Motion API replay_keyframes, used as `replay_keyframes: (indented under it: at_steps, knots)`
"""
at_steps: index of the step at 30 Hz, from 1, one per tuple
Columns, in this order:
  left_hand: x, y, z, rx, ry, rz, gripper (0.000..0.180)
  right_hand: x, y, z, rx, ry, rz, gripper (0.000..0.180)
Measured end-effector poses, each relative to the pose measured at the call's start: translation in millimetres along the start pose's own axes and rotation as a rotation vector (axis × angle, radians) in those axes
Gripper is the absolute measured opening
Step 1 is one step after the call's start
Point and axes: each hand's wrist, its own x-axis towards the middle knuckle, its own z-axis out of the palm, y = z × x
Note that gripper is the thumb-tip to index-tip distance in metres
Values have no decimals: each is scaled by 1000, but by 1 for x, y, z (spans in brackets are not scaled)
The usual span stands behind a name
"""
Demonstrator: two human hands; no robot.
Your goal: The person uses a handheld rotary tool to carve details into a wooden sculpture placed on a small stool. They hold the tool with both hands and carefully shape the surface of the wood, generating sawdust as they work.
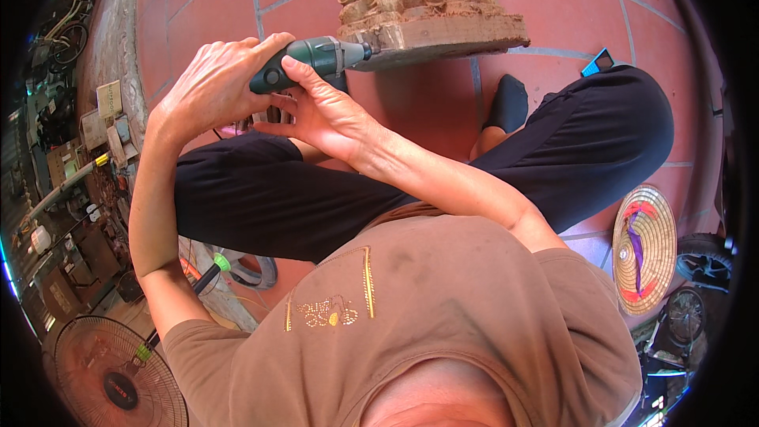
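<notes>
A dark green rotary tool (320,55) lies nearly level in front of me, its grey nose pointing right. My left hand (217,83) grips its rear end. With the thumb pressed against the body and the fingers below, my right hand (328,115) holds the same tool. The nose is close to the lower left edge of a brown wooden carving (427,12) on a thick flat base. Whether the bit touches the wood I cannot tell. Both hands partly hide the tool's rear, and the carving's top is cut off by the view.
My crossed legs in black trousers (585,134) rest on red floor tiles (213,8). A small blue object (598,62) lies beyond my right knee. At right is a woven conical hat (644,249); at lower left, a fan (118,375). Boxes and clutter (87,158) line the left.
</notes>
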Motion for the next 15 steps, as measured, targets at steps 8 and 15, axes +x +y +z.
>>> replay_keyframes:
  at_steps: [8,15]
  knots:
    - [-1,-5,10,10,2,-12,69,4,2,-7,-5,3,7,32]
    - [-4,-12,19,-15,19,-12,69,10,6,-13,-8,1,11,33]
